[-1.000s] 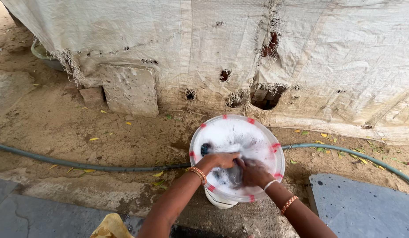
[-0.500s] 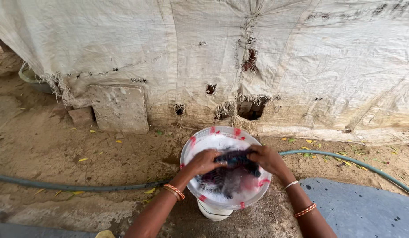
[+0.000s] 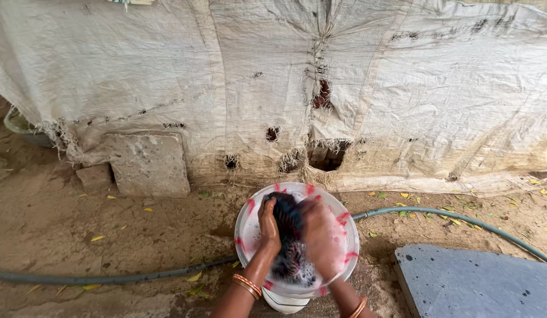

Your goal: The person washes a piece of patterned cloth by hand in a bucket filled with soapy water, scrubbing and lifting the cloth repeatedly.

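Observation:
A white plastic bucket [image 3: 245,227] with red marks on its rim holds soapy water, low in the middle of the head view. Above the water hangs a dark wet garment [image 3: 288,232], lifted partly out and held upright. My left hand [image 3: 269,227] grips the garment's left side. My right hand [image 3: 320,238], blurred by motion, presses against its right side. Bangles circle both wrists.
A torn, stained sackcloth sheet [image 3: 273,82] hangs right behind the bucket. A grey-green hose [image 3: 108,277] crosses the sandy ground on both sides. A stone block [image 3: 148,166] and a smaller brick [image 3: 94,175] stand at the left. A grey slab [image 3: 479,282] lies at the right.
The garment has gone from sunk in the suds to stretched sideways between both hands, and now stands upright between them. The view has tilted upward.

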